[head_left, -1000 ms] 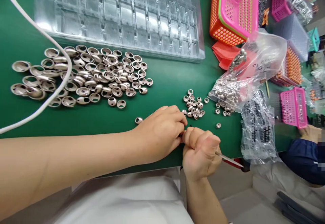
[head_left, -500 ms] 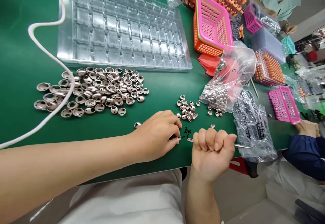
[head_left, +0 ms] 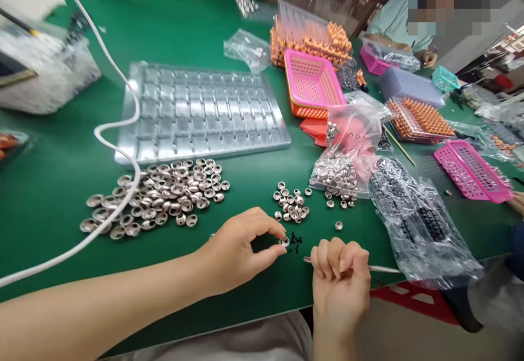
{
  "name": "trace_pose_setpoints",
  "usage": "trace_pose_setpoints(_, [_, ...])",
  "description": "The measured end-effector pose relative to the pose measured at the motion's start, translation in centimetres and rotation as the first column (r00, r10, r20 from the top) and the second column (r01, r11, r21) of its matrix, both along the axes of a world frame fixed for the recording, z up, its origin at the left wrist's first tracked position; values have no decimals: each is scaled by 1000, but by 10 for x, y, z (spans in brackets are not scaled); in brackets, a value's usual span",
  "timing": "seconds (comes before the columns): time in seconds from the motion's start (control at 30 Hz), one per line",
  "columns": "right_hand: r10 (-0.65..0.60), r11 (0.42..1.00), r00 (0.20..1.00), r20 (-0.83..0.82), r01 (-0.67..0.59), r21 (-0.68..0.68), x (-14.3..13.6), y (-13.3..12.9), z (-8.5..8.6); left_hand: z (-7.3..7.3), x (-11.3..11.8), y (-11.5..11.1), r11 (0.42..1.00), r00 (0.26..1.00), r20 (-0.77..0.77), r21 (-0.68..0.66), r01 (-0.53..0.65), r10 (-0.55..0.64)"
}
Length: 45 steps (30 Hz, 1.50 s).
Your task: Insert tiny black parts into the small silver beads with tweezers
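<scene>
- The left hand (head_left: 235,249) and right hand (head_left: 341,265), seen with fingers meeting a second ago, are now held apart; the metal piece (head_left: 284,241) has been brought into plainer view, and a pause between contacts with the tool (head_left: 382,269) is suggested.
- The metal piece is pinched at the left hand's thumb and index fingertips, which are parted only by the piece itself.
- The tool, thin and pale, is wrapped in the right fist, its tip pointed towards the pinch but not touching the piece.
- The piece is seen as small, silvery, rounded and hollow; finer detail cannot be made out.
- Black bits (head_left: 298,240) are scattered just right of the pinch; similar pieces (head_left: 291,203) are clustered beyond it.
</scene>
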State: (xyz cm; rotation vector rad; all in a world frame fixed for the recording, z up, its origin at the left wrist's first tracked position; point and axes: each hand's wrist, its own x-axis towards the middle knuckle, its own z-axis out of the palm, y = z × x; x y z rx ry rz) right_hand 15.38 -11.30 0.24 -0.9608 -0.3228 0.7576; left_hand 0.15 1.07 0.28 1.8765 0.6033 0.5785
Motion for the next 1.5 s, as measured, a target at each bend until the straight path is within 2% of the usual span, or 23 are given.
trace_pose_setpoints(0.17, [22, 998, 1000, 6, -23, 50, -1, -1, -7, 8, -1, 1, 994, 993, -74, -51, -100, 97])
trace_pose_setpoints(0.37, [25, 997, 999, 40, -28, 68, -2, 0, -9, 18, -1, 1, 985, 986, -2, -39, -168, 168])
trace_pose_setpoints(0.67, [42, 995, 976, 212, -59, 76, -2, 2, -14, 23, -2, -2, 984, 982, 96, 52, -169, 164])
trace_pose_setpoints(0.77, [27, 1000, 906, 423, -20, -21, -4, -5, -18, 22, -3, -5, 985, 981, 137, 88, -149, 137])
trace_pose_setpoints(0.87, [109, 986, 720, 686, 8, -166, -5, -13, -15, 21, -4, -9, 990, 982, 171, 97, -98, 80])
trace_pose_setpoints(0.93, [196, 971, 603, 773, -9, -239, -6, -17, -10, 21, -5, -12, 994, 982, 183, 99, -55, 36])
trace_pose_setpoints(1.0, [246, 961, 541, 804, -29, -275, -7, -18, -5, 22, -5, -15, 995, 983, 184, 97, -22, 4])
trace_pose_setpoints(1.1, [270, 956, 511, 816, -46, -288, -8, -19, -2, 23, -4, -17, 998, 985, 171, 67, 4, -16])
trace_pose_setpoints(1.33, [248, 961, 510, 824, -24, -274, -8, -20, -9, 24, -3, -18, 1000, 990, 138, -3, 17, -17])
trace_pose_setpoints(1.5, [233, 965, 503, 832, -10, -264, -8, -22, -11, 23, -5, -19, 1000, 985, 171, -10, 24, -22])
